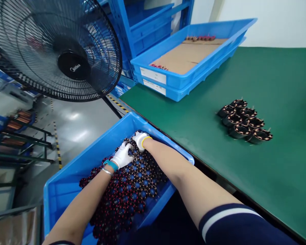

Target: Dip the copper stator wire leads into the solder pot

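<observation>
Both hands down inside a deep blue plastic rectangular bin next to the near-left edge of a green-topped counter. Bin carries a mass of small black ring-shaped parts with red and copper-coloured windings, packed close together, running from the far end back toward the near edge; bare bin floor shows along the left side. Left hand, white glove, teal band and silver bangle at wrist, lies on the rings toward the far end, fingers bent downward, thumb set apart from them; can't tell if it pinches a ring. Right hand, white glove with yellow cuff edge, is just beyond it, nearer the bin's far corner, fingers bent down among the rings and partly hidden; can't tell if pressed together or gripping. On the counter, well in from the near-left edge, a tight cluster of larger black rings with copper-coloured windings on top, standing upright in two rows. Two stacked blue plastic trays with white labels at the counter's far-left corner; top one has brown cardboard with small reddish parts along two ends. Black round caged fan upper left, blue metal rack behind the trays.
</observation>
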Motion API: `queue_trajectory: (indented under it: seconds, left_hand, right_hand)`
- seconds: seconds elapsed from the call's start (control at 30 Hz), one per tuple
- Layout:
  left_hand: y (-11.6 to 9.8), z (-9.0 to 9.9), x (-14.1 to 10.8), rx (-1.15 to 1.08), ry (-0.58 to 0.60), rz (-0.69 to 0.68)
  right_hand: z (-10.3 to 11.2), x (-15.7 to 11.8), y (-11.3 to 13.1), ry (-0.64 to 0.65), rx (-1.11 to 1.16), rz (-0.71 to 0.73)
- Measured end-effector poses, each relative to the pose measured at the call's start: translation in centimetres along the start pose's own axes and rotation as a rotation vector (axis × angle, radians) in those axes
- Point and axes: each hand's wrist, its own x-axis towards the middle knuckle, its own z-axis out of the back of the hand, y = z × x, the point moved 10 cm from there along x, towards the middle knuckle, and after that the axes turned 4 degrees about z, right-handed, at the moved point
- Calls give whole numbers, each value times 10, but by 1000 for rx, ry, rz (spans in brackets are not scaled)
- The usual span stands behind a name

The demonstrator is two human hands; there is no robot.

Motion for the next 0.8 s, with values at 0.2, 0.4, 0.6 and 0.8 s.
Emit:
queue_trajectory:
  seconds: [0.2,0.4,0.6,0.8]
  left_hand:
    - [3,-4,5,44,28,62]
    - [5,-7,14,110,102,119]
    - [4,2,13,94,75,102]
    - [10,21,8,32,-4,75]
  right_hand:
    - [0,0,-1,-5,12,-5]
    - [4,-5,1,5,-8,0]
    - [12,-16,8,12,-32,46]
    - [35,-21,10,-14,-50,55]
